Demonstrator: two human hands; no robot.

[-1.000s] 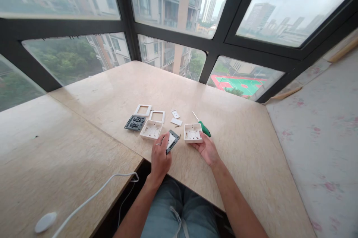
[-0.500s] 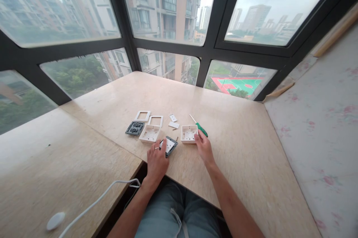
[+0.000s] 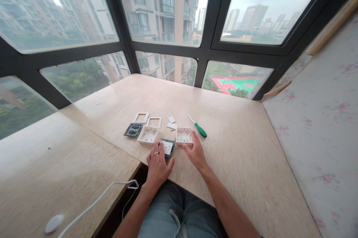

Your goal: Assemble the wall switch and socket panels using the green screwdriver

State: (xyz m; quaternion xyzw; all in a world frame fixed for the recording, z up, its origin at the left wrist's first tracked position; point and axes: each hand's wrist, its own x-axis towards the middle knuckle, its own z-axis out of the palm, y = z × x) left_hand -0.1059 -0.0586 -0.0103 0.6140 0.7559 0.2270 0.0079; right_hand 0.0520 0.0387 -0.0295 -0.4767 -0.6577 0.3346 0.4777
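My left hand (image 3: 159,165) rests at the near left side of a socket module (image 3: 168,148) with a white face and dark frame. Its fingertips touch the module's left edge, and the thumb is spread by the near edge. The module lies face up on the tabletop. To its right, my right hand (image 3: 196,153) has its thumb and fingers on the near right corner of a white square mounting box (image 3: 184,142). The box sits open side up, partly covered by the fingers. A second mounting box (image 3: 147,140) stands just left of the module.
Two white frames (image 3: 141,118) and a dark socket back (image 3: 133,130) lie at the left. Small white plates (image 3: 172,126) and a screw lie behind the boxes. A green-handled screwdriver (image 3: 200,130) is at the right. A white cable (image 3: 112,184) crosses the near-left table edge.
The socket module has turned squarer and lies flatter, with my left fingers lower on it. My right hand has shifted left with the mounting box, nearer the module and away from the screwdriver.
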